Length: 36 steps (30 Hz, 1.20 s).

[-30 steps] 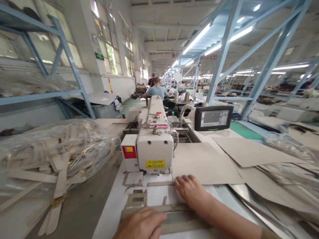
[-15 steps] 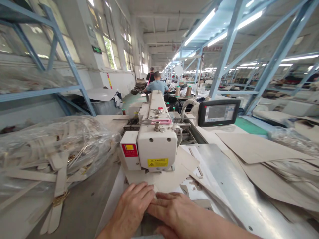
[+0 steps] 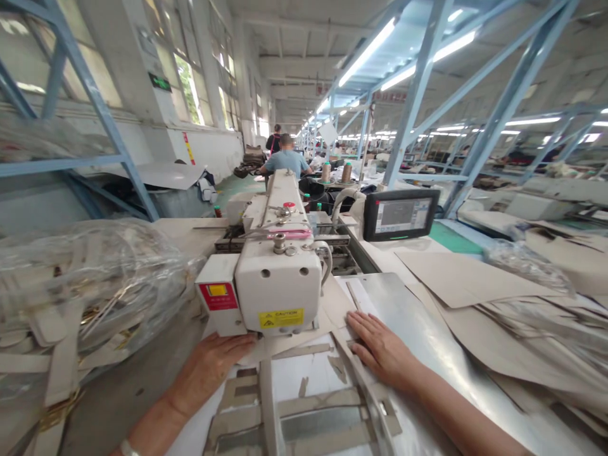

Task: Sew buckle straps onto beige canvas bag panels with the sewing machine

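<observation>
An industrial sewing machine (image 3: 278, 285) with a yellow caution label stands in the middle of the view. Beneath its head lies a beige sheet (image 3: 334, 307), mostly hidden by the machine. My left hand (image 3: 204, 370) is open, its outstretched fingers pressed on the sheet's left side just below the machine's red-labelled box. On the right, my open right hand (image 3: 380, 348) rests flat, fingers reaching the right edge of the sheet. Between my forearms is a white template plate (image 3: 316, 377) with grey-brown tape strips and cut-out slots.
A clear plastic bag (image 3: 156, 253) of beige straps with gold buckles sits at left. Stacked beige sheets (image 3: 470, 278) lie at right, behind a bare metal plate (image 3: 427, 329). A control screen (image 3: 401, 214) stands beyond. Further ahead a person in blue (image 3: 286, 161) sits.
My hands have parted from together in front of the machine, the left going left and the right going right and forward. The taped template plate is now uncovered. The view has shifted rightward.
</observation>
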Each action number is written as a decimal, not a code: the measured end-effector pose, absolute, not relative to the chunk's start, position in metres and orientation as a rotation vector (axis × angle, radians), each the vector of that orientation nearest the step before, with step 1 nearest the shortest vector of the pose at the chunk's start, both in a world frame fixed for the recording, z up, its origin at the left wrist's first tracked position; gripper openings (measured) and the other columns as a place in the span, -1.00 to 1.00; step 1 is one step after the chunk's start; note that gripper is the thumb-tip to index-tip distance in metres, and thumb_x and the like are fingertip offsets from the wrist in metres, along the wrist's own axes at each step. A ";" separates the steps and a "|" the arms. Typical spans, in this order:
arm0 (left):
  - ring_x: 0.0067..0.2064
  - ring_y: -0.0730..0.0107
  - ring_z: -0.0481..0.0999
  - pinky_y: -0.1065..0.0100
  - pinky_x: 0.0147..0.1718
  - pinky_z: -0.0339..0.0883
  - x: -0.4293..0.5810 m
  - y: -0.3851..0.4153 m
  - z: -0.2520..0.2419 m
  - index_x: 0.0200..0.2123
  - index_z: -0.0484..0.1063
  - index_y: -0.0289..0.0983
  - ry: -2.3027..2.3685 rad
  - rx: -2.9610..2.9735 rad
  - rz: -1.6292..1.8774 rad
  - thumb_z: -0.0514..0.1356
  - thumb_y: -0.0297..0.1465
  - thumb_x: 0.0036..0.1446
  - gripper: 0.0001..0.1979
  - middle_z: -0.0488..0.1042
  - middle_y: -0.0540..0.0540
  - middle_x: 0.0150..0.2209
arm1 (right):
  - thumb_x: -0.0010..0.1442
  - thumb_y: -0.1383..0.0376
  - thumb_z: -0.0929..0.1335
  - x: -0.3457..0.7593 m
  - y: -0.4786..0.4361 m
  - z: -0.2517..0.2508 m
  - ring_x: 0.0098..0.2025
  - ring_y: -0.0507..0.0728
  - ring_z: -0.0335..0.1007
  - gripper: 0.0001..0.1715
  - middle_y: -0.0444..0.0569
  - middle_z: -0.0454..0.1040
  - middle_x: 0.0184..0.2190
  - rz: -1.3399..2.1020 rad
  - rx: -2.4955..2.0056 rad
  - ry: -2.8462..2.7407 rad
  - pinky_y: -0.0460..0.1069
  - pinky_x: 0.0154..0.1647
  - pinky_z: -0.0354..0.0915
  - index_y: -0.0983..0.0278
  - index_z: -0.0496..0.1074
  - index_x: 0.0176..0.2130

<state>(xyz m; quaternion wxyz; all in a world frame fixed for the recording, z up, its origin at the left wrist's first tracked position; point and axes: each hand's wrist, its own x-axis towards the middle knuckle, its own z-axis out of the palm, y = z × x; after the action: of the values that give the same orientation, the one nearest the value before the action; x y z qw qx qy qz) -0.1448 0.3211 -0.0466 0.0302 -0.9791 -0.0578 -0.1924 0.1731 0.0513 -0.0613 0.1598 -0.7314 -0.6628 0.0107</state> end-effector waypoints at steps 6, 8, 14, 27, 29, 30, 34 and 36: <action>0.06 0.05 0.56 -0.01 0.09 0.44 -0.132 0.331 -0.041 -0.19 0.62 -0.18 -0.498 -3.099 -0.424 0.00 -0.51 0.15 -0.61 0.59 -0.08 0.00 | 0.42 0.17 0.19 0.151 0.034 -0.050 0.22 0.32 0.21 -0.51 0.22 0.33 0.18 -0.008 -2.109 -1.836 0.35 0.35 0.05 0.41 0.32 0.19; 0.06 0.08 0.57 0.06 0.10 0.44 -0.130 0.329 -0.043 -0.18 0.62 -0.16 -0.529 -3.133 -0.401 0.02 -0.49 0.14 -0.62 0.61 -0.08 -0.03 | 0.42 0.19 0.20 0.148 0.029 -0.051 0.18 0.32 0.21 -0.50 0.21 0.33 0.16 -0.054 -2.118 -1.818 0.37 0.34 0.03 0.40 0.28 0.22; -0.01 0.21 0.61 0.22 0.07 0.47 -0.132 0.323 -0.055 0.03 0.55 -0.13 -0.549 -3.314 -0.336 0.00 -0.49 0.21 -0.56 0.58 -0.08 0.02 | 0.40 0.19 0.23 0.156 0.037 -0.050 0.06 0.30 0.24 -0.63 0.08 0.42 -0.01 -0.190 -2.194 -1.780 0.37 0.32 -0.03 0.28 0.39 0.10; 0.23 0.09 0.39 -0.12 0.27 0.23 -0.146 0.275 -0.040 0.25 0.33 -0.25 -0.590 -3.096 -0.288 0.01 -0.54 0.24 -0.48 0.40 -0.19 0.23 | 0.45 0.13 0.17 0.170 0.031 -0.066 -0.02 0.24 0.41 -0.65 0.00 0.51 -0.05 -0.442 -2.085 -1.965 0.36 0.26 -0.04 0.20 0.38 0.06; 0.32 0.01 0.25 -0.11 0.29 0.19 -0.151 0.259 -0.040 0.32 0.22 -0.34 -0.708 -3.058 -0.242 0.05 -0.38 0.33 -0.48 0.26 -0.29 0.31 | 0.44 0.11 0.18 0.176 0.033 -0.074 -0.02 0.26 0.43 -0.59 -0.03 0.53 -0.03 -0.593 -2.010 -2.012 0.37 0.21 0.01 0.15 0.32 0.18; 0.35 -0.04 0.20 -0.12 0.28 0.20 -0.155 0.251 -0.041 0.34 0.18 -0.38 -0.765 -3.036 -0.218 0.05 -0.29 0.36 -0.45 0.19 -0.34 0.34 | 0.42 0.11 0.19 0.179 0.034 -0.078 -0.01 0.27 0.44 -0.57 -0.04 0.53 -0.02 -0.665 -1.961 -2.040 0.37 0.19 0.05 0.14 0.32 0.19; 0.37 -0.09 0.11 -0.13 0.26 0.22 -0.165 0.228 -0.042 0.36 0.12 -0.40 -0.915 -2.974 -0.110 -0.03 -0.15 0.40 -0.39 0.08 -0.38 0.37 | 0.36 0.08 0.24 0.186 0.030 -0.103 0.14 0.31 0.37 -0.49 0.06 0.44 0.15 -0.813 -1.818 -2.092 0.29 0.15 0.21 0.26 0.39 0.17; 0.39 -0.07 0.07 -0.11 0.27 0.20 -0.166 0.224 -0.041 0.37 0.09 -0.38 -0.944 -2.958 -0.093 -0.04 -0.15 0.40 -0.39 0.04 -0.36 0.39 | 0.34 0.08 0.25 0.187 0.026 -0.119 0.19 0.30 0.33 -0.47 0.03 0.36 0.23 -0.681 -1.840 -2.001 0.23 0.11 0.29 0.24 0.39 0.19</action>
<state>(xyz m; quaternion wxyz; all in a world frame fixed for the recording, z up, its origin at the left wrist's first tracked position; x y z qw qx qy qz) -0.1658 0.2238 -0.0410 0.0175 -0.9521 -0.3037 -0.0301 0.1870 0.0264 -0.1192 0.1689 -0.6471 -0.7038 -0.2396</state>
